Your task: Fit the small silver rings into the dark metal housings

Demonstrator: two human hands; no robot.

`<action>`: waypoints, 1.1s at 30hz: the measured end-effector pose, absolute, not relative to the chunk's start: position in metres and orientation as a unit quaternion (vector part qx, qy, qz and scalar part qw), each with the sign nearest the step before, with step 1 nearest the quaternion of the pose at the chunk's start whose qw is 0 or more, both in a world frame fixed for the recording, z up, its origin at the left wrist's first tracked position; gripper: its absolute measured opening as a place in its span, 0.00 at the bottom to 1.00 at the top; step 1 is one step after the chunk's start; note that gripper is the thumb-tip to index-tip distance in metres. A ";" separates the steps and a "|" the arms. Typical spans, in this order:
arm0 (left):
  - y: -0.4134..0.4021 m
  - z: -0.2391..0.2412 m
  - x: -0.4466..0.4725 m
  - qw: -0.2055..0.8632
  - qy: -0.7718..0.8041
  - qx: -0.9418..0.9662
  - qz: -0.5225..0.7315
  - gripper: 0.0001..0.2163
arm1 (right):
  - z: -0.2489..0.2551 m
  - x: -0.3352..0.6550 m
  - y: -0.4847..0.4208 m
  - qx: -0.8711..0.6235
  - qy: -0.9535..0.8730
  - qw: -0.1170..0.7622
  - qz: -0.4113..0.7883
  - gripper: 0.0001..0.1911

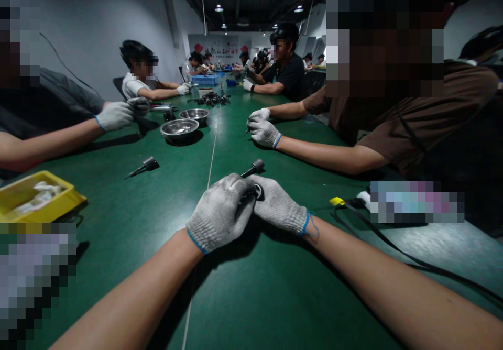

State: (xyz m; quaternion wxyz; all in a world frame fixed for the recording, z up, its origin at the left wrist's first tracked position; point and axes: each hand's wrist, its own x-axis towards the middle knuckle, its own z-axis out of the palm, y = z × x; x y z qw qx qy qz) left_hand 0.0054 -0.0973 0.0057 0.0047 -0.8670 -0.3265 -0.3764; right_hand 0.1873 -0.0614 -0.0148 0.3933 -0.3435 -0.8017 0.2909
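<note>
Both my hands wear grey knit gloves and meet over the green table [251,287]. My left hand [220,211] is curled closed on top of a small dark metal part [253,168], whose rod end sticks out beyond my fingers. My right hand [278,205] is closed against the same part from the right; a round dark end shows between the two gloves. A second similar dark part [144,166] with a thin pointed shaft lies loose on the table to the left of my hands.
Two steel bowls [179,128] stand further up the table. A yellow bin [37,195] sits at the left edge. A black cable [393,245] with a yellow tag runs along the right. Several gloved co-workers sit on both sides, one's hands [264,130] close ahead.
</note>
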 end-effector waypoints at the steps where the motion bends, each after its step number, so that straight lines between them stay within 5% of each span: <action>1: -0.097 0.005 0.005 0.002 -0.332 -0.862 -0.383 0.08 | -0.014 0.187 -0.062 -0.343 -0.801 0.393 0.293 0.05; 16: -0.096 0.009 -0.002 0.001 -0.324 -0.868 -0.375 0.13 | -0.010 0.186 -0.064 -0.351 -0.796 0.392 0.299 0.04; 26: -0.095 0.010 -0.002 0.091 -0.308 -0.875 -0.363 0.10 | -0.008 0.186 -0.063 -0.364 -0.803 0.375 0.288 0.11; 33: -0.096 0.013 -0.002 0.025 -0.314 -0.877 -0.363 0.08 | -0.010 0.185 -0.064 -0.366 -0.802 0.375 0.287 0.09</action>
